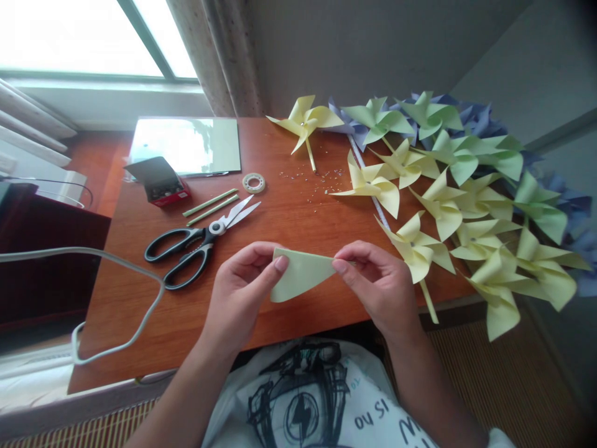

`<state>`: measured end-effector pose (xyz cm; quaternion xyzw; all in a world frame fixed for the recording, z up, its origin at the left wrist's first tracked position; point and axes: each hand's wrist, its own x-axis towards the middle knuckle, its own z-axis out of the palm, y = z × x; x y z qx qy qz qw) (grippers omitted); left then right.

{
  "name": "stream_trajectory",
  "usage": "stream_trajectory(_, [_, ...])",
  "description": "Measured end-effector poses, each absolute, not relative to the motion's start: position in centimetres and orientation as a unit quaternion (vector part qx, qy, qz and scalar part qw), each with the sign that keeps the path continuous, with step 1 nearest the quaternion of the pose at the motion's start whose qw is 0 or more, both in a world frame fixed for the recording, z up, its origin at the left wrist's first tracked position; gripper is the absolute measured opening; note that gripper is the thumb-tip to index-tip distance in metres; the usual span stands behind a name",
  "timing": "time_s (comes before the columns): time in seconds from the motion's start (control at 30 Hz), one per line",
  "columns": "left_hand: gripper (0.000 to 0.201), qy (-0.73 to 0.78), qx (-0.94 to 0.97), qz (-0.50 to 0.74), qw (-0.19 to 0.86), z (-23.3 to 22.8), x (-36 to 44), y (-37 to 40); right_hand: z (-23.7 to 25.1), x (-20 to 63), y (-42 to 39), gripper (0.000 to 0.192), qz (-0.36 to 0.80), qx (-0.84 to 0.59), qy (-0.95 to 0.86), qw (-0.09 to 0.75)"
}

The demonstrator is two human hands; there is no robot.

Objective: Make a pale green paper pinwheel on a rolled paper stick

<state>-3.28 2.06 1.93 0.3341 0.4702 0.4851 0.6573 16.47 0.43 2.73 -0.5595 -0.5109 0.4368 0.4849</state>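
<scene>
This looks like a room in a home: a wooden table (289,218) stands under a window (88,37) with a curtain (219,56), and many paper pinwheels (466,193) and scissors (200,242) lie on it.

Folded sheet (301,274): matt pale-yellow paper. Tabletop (289,218): glossy reddish wood grain. Scissors (200,239): shiny metal blades, black plastic handles. Pinwheels (466,193) at right edge: matt paper.

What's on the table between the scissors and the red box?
Two pale green sticks lie side by side on the table, between the scissors and the red box. The head view shows this.
</scene>
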Motion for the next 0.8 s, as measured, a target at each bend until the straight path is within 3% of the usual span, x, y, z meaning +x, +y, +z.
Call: stream_trajectory(0.8, [0.019,0.548,0.409,0.450,0.574,1.9,-3.6,2.3,2.9,17.6,0.6,0.007,0.406,-0.574,-0.556,0.444])
